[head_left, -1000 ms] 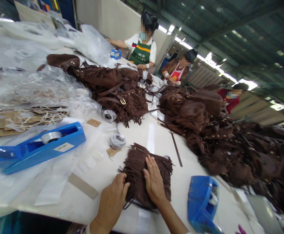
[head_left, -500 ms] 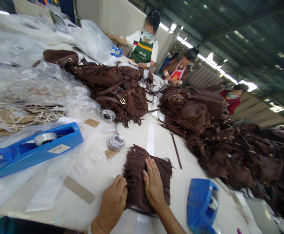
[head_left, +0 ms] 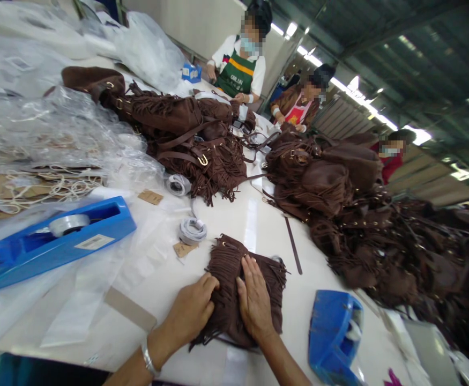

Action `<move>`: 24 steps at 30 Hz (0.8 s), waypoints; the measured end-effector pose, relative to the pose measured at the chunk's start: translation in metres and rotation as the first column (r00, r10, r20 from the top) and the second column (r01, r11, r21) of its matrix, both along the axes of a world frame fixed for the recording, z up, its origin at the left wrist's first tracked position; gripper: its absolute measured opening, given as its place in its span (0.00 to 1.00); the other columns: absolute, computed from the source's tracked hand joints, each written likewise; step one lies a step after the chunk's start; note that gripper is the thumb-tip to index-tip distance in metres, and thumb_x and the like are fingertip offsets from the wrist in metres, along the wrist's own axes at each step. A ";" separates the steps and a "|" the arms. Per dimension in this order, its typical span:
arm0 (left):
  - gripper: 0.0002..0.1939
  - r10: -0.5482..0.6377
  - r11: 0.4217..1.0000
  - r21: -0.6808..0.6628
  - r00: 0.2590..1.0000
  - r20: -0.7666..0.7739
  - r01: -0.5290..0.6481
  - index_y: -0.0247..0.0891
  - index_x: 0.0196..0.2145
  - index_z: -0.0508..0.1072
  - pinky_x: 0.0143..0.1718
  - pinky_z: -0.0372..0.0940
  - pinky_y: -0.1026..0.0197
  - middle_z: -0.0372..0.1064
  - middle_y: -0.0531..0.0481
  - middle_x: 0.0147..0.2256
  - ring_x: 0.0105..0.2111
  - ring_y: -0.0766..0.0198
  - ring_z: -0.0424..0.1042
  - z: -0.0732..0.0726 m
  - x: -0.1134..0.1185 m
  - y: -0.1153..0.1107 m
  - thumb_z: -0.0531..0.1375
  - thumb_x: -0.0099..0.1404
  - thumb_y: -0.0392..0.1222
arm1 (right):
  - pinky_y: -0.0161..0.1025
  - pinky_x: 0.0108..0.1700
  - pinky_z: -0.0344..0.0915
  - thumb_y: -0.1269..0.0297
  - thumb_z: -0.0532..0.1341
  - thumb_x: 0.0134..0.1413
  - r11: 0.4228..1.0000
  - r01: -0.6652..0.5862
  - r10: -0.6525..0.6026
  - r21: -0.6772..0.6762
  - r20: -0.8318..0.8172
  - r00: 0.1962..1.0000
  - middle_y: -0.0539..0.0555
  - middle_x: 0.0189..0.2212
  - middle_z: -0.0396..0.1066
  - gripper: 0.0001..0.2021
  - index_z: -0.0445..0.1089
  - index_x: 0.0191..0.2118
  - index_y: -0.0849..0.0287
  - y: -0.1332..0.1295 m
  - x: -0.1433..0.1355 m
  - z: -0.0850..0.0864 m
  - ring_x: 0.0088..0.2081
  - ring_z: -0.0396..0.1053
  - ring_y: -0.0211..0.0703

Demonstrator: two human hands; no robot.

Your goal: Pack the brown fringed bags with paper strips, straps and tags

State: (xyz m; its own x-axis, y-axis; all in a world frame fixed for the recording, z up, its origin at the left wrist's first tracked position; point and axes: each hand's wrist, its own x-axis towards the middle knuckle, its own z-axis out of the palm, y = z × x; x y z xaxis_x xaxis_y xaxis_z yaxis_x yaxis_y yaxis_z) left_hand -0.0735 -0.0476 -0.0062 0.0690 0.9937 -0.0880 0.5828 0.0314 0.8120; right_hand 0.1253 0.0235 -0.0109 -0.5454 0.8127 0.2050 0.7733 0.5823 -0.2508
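Brown fringed bag (head_left: pixel 230 268) lies flat on the desk (head_left: pixel 226 214), near side, centre. Right hand (head_left: pixel 254 295): grip flat, fingers extended, palm down on the bag, nothing clasped. Left hand (head_left: pixel 196 305): grip curled in at the bag's left fringe; can't tell if it pinches any strands. Bag looks light, soft, floppy, not fragile. Loose fringe probably slips, so body or far edge by the eyelet (head_left: pixel 224 244) should hold better. Room on the right up to the blue tape dispenser (head_left: pixel 328 327); grey roll (head_left: pixel 193 237) just off the far-left corner.
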 end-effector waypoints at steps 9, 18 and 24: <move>0.18 0.109 0.994 0.018 0.994 -0.029 -0.108 0.43 0.37 0.64 0.42 0.62 0.58 0.68 0.50 0.37 0.40 0.60 0.70 -0.009 0.012 -0.017 0.47 0.54 0.24 | 0.56 0.67 0.53 0.65 0.48 0.69 1.000 0.009 -0.009 -0.008 0.011 1.000 0.56 0.69 0.47 0.27 0.45 0.70 0.57 0.000 -0.001 0.003 0.69 0.44 0.50; 0.13 0.324 0.923 0.290 0.916 -0.236 -0.251 0.44 0.30 0.60 0.27 0.63 0.61 0.63 0.54 0.29 0.27 0.62 0.69 -0.022 0.025 -0.038 0.48 0.58 0.24 | 0.56 0.67 0.54 0.66 0.48 0.69 1.000 0.025 -0.025 -0.007 0.009 1.000 0.56 0.69 0.47 0.27 0.46 0.70 0.57 -0.001 -0.001 0.003 0.70 0.43 0.50; 0.16 0.251 0.930 0.305 0.961 -0.119 -0.206 0.42 0.47 0.63 0.45 0.68 0.61 0.67 0.46 0.49 0.50 0.60 0.70 -0.013 0.017 -0.030 0.50 0.63 0.29 | 0.56 0.66 0.55 0.66 0.49 0.68 1.000 0.018 -0.018 0.002 0.007 1.000 0.57 0.69 0.47 0.27 0.46 0.70 0.58 0.000 -0.001 0.003 0.69 0.44 0.50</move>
State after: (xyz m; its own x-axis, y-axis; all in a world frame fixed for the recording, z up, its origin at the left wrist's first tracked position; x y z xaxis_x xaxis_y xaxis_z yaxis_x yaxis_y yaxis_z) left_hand -0.0565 -0.0780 -0.0192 -0.1545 0.9650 0.2118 0.7056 -0.0423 0.7074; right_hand 0.1246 0.0231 -0.0075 -0.5318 0.8222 0.2029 0.7856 0.5685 -0.2442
